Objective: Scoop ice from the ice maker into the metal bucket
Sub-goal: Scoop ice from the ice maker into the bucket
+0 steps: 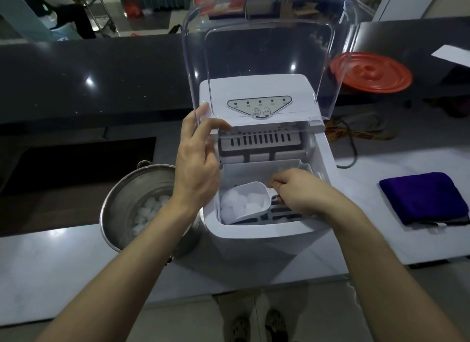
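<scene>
Our right hand (300, 191) curls its fingers round the heaped scoop (254, 189) inside the ice maker (254, 231), our left hand (197, 161) pinches its lid (267, 15); a tilt could drop cubes (248, 204) short of the metal bucket (119, 194) left of it

Head camera, facing forward-down, close above ice maker (254, 240) on counter (50, 265)

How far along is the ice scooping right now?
Done: some ice lies in the metal bucket. In hand: the left hand holds the clear lid up while the right hand grips the white scoop, loaded with ice, inside the ice maker. Left: tip that load into the bucket; few cubes seem to remain.
</scene>
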`<action>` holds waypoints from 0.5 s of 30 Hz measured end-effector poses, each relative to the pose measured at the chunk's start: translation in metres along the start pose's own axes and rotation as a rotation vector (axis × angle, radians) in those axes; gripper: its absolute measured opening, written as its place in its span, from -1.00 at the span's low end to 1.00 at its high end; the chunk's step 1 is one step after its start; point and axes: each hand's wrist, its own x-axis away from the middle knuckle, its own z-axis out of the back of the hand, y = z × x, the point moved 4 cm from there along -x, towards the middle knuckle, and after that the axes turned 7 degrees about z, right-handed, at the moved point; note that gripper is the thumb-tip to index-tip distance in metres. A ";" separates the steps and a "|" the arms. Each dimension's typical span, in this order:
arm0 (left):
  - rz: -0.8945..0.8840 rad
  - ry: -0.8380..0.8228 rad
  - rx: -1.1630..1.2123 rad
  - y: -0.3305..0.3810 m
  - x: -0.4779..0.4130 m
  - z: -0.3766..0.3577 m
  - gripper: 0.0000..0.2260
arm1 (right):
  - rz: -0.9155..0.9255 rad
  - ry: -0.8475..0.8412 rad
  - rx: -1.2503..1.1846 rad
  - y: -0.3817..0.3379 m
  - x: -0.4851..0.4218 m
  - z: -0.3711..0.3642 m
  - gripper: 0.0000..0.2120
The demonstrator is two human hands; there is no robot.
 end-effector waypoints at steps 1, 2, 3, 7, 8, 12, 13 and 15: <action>-0.002 0.003 0.007 -0.001 0.000 0.000 -0.55 | -0.006 0.012 -0.020 0.001 0.000 0.001 -0.70; -0.001 0.005 0.017 -0.002 0.000 0.000 -0.56 | -0.014 0.027 -0.043 0.002 0.000 0.001 -0.69; 0.003 0.005 0.022 -0.002 0.001 0.001 -0.56 | -0.020 0.043 -0.065 0.003 0.000 0.002 -0.68; 0.009 -0.009 -0.004 0.004 0.000 0.002 -0.56 | -0.042 0.080 -0.118 0.002 0.004 0.004 -0.69; 0.000 -0.028 -0.012 0.003 -0.001 0.004 -0.56 | -0.044 0.088 -0.123 0.001 0.005 0.005 -0.69; 0.004 -0.103 0.047 -0.018 -0.002 0.024 -0.53 | -0.046 0.143 -0.178 -0.001 0.008 0.010 -0.72; 0.017 -0.103 0.059 -0.023 0.000 0.031 -0.53 | -0.049 0.157 -0.206 -0.001 0.009 0.012 -0.72; 0.044 -0.084 0.082 -0.029 0.003 0.045 -0.56 | -0.055 0.176 -0.265 -0.003 0.012 0.014 -0.72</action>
